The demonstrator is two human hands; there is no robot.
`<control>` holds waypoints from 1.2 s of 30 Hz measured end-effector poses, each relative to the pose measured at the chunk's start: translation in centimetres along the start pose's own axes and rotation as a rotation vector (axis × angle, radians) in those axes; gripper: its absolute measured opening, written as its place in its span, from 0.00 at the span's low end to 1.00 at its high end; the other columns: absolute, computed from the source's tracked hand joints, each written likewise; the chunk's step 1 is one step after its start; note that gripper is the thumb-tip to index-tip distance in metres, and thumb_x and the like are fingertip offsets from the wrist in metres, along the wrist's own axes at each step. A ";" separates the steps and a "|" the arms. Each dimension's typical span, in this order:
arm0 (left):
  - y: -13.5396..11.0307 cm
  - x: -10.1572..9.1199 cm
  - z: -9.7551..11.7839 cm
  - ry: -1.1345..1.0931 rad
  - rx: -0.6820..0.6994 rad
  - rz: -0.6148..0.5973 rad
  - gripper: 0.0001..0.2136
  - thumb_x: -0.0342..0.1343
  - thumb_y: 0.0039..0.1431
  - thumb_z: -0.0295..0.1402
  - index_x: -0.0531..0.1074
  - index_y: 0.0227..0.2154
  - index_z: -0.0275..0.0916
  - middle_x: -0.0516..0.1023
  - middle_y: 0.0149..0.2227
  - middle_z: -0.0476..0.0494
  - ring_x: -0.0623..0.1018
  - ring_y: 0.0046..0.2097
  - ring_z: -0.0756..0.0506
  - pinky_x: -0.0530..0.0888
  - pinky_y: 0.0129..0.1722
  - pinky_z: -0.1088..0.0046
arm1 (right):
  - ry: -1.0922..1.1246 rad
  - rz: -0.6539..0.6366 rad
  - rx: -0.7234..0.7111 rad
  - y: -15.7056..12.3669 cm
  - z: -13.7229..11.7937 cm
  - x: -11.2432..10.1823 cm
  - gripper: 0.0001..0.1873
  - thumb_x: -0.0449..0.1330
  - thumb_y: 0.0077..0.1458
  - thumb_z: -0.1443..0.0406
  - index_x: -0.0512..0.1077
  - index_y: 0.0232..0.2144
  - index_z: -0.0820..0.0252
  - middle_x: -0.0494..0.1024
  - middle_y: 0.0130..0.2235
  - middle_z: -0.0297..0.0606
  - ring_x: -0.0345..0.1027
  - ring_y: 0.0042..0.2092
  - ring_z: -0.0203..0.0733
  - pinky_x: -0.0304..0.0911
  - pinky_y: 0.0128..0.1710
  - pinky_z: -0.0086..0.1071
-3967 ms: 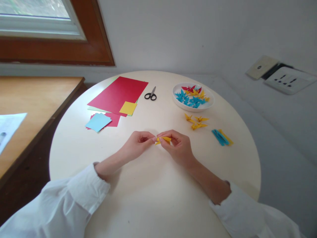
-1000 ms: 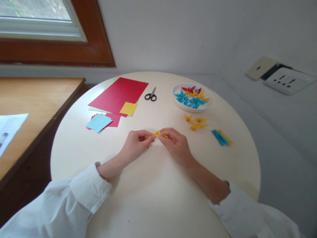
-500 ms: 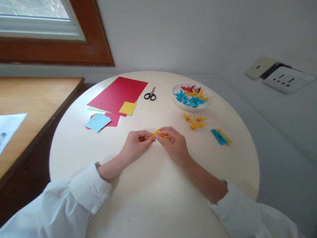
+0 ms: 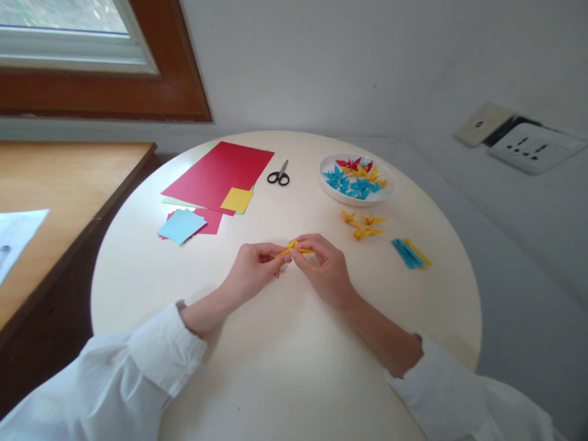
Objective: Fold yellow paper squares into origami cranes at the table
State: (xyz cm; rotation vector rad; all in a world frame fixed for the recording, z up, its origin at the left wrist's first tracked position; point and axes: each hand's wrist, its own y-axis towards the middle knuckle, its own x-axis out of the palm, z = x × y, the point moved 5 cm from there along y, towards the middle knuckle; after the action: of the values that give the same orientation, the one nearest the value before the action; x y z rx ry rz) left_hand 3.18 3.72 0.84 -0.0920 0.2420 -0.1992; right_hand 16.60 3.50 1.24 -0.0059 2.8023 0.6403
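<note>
Opened wider than four seconds ago, one yellow origami piece point(image 4: 293, 244) spans two hands over the table point(image 4: 275, 367), its left tip pinched in the left hand's point(image 4: 250, 266) fingers, its right side gripped by the right hand's point(image 4: 328, 269), its raised middle showing between them. Three yellow paper cranes point(image 4: 367, 233) sit near one white dish point(image 4: 337, 196); one pair of scissors point(image 4: 281, 172) lies beyond.

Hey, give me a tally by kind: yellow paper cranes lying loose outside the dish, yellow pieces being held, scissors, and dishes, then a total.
Loose yellow paper cranes: 3
Yellow folded piece held between left hand and right hand: 1
Scissors: 1
White dish: 1
Total: 6
</note>
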 end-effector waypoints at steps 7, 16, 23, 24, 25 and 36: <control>0.1 0.0 -0.1 0.006 -0.005 0.006 0.13 0.57 0.47 0.40 0.76 0.25 0.33 0.69 0.18 0.49 0.65 0.20 0.55 0.61 0.19 0.80 | -0.038 0.008 -0.015 0.1 -0.3 0.0 0.03 0.59 0.47 0.70 0.70 0.25 0.58 0.73 0.32 0.37 0.69 0.37 0.38 0.65 0.39 0.34; 0.0 -0.1 -0.4 0.029 0.009 -0.002 0.12 0.56 0.47 0.39 0.75 0.24 0.32 0.70 0.18 0.48 0.65 0.20 0.55 0.61 0.19 0.80 | -0.069 0.022 -0.029 0.1 -0.6 -0.1 0.03 0.59 0.47 0.70 0.70 0.25 0.58 0.73 0.32 0.37 0.69 0.36 0.38 0.65 0.38 0.34; 0.2 0.0 -0.5 0.036 0.037 -0.030 0.12 0.55 0.48 0.38 0.76 0.24 0.33 0.72 0.19 0.47 0.65 0.21 0.54 0.61 0.19 0.80 | -0.075 0.016 -0.006 0.1 -0.6 -0.2 0.02 0.59 0.47 0.69 0.69 0.24 0.59 0.73 0.31 0.37 0.68 0.35 0.38 0.64 0.38 0.33; 0.2 0.0 -0.5 0.038 0.035 -0.032 0.12 0.55 0.48 0.38 0.76 0.24 0.33 0.71 0.19 0.48 0.65 0.21 0.54 0.61 0.19 0.80 | -0.076 0.014 -0.002 0.1 -0.7 -0.2 0.02 0.59 0.47 0.69 0.69 0.24 0.59 0.73 0.31 0.36 0.68 0.35 0.38 0.64 0.37 0.33; 0.2 0.0 -0.5 0.040 0.033 -0.033 0.12 0.55 0.48 0.38 0.76 0.24 0.33 0.70 0.18 0.48 0.64 0.20 0.54 0.60 0.19 0.80 | -0.079 0.012 0.003 0.1 -0.7 -0.2 0.03 0.59 0.47 0.69 0.69 0.24 0.59 0.73 0.31 0.36 0.68 0.35 0.37 0.64 0.37 0.33; 0.1 0.1 -0.5 0.051 0.033 -0.042 0.13 0.54 0.49 0.38 0.76 0.24 0.33 0.69 0.17 0.49 0.65 0.20 0.54 0.61 0.19 0.80 | -0.100 -0.003 0.018 0.2 -0.7 -0.3 0.04 0.58 0.48 0.67 0.69 0.23 0.58 0.72 0.30 0.35 0.67 0.34 0.37 0.64 0.33 0.31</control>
State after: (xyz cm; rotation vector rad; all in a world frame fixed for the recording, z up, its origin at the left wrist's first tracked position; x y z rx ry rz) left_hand 3.14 3.80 0.29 -0.0597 0.2873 -0.2469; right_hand 16.65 3.38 2.03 0.0246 2.7113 0.5977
